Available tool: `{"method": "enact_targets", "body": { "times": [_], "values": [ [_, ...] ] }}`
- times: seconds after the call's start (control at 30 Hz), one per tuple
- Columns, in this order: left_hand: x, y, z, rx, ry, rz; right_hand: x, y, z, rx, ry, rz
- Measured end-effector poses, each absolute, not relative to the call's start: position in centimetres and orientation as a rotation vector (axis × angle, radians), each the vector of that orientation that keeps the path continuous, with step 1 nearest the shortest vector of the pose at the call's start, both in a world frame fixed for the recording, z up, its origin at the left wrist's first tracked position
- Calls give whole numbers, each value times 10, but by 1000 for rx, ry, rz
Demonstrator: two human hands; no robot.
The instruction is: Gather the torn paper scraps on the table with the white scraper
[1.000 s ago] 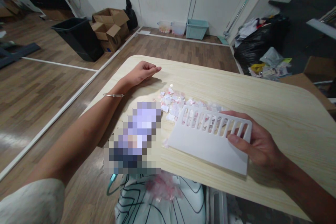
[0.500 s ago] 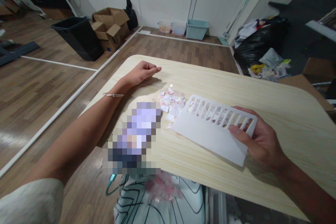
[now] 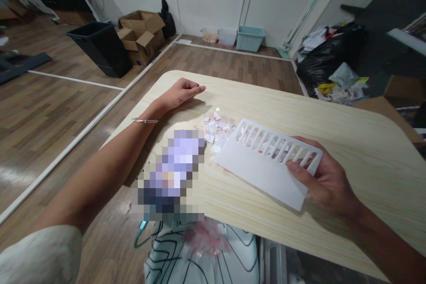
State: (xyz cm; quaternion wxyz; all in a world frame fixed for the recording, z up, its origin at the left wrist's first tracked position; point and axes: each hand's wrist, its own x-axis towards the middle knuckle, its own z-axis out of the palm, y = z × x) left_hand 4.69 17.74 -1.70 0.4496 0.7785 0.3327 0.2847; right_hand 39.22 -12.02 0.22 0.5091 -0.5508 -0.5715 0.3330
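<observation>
My right hand [image 3: 324, 176] grips a flat white plastic panel with a row of slots [image 3: 266, 162] by its right end, holding it tilted over a pile of small white and pink paper scraps [image 3: 218, 126] on the pale wooden table [image 3: 349, 142]. My left hand [image 3: 181, 91] rests on the table's far left part, fingers loosely curled, index finger out, nothing in it. A thin bracelet [image 3: 144, 120] sits on that wrist. The scraps lie between my two hands.
A white bag with black lines [image 3: 203, 253] holding pink scraps hangs below the table's near edge. On the floor stand a black bin [image 3: 101, 46], open cardboard boxes [image 3: 141, 33], a teal tub [image 3: 250, 37] and black rubbish bags [image 3: 328, 55].
The slotted panel has shifted left and slightly back over the scraps, covering more of the pile. My left hand has stayed put.
</observation>
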Motion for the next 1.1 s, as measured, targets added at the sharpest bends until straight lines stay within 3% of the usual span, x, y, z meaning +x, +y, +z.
{"method": "enact_targets", "body": {
  "times": [0.47, 0.83, 1.1],
  "values": [
    [46, 184, -24, 1955, 792, 723, 387, -125, 5, -1253, -1455, 959],
    [45, 183, -23, 1962, 782, 722, 384, -126, 2, -1272, -1421, 814],
    [45, 184, -23, 1964, 783, 710, 384, -127, 4, -1299, -1448, 928]
  ]
}}
